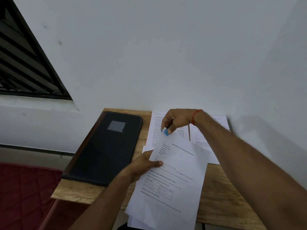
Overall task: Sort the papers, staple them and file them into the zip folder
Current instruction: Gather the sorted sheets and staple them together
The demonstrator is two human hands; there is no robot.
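While my left hand [146, 165] grips the papers [176, 176] at lower centre and my right hand [177, 120] pinches the blue stapler [166, 132] on their top corner, I judge stapling underway, needing a firm squeeze before the zip folder [106, 146] at left centre

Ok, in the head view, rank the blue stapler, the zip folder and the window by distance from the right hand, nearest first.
1. blue stapler: pinched in the right hand, at the top corner of the held papers.
2. zip folder: flat on the table, to the hand's left.
3. window: far up and left, beyond the folder.
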